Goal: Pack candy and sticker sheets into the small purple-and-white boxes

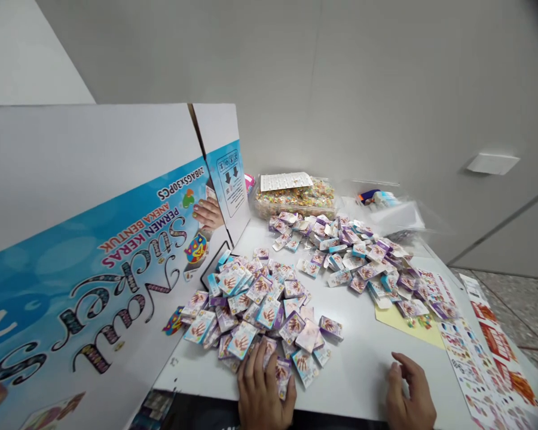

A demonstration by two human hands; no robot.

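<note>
My left hand (265,387) lies at the front edge of a pile of small closed candy boxes (269,312), printed purple, blue and white with a hand picture. Its fingers are stretched over the nearest boxes, and one small box (283,375) shows between index finger and thumb. Further right, my right hand (410,395) rests on the white table (354,352), loosely curled with thumb and index apart and nothing in it. Behind it spreads a second heap of small boxes (367,263), many with flaps up.
A big printed carton (116,257) walls off the left side. At the back stands a clear tub of colourful candies (296,200) with a white sheet on top. Plastic bags (399,215) lie back right. Loose candies (419,321), yellow paper (407,322) and sticker sheets (470,358) lie right.
</note>
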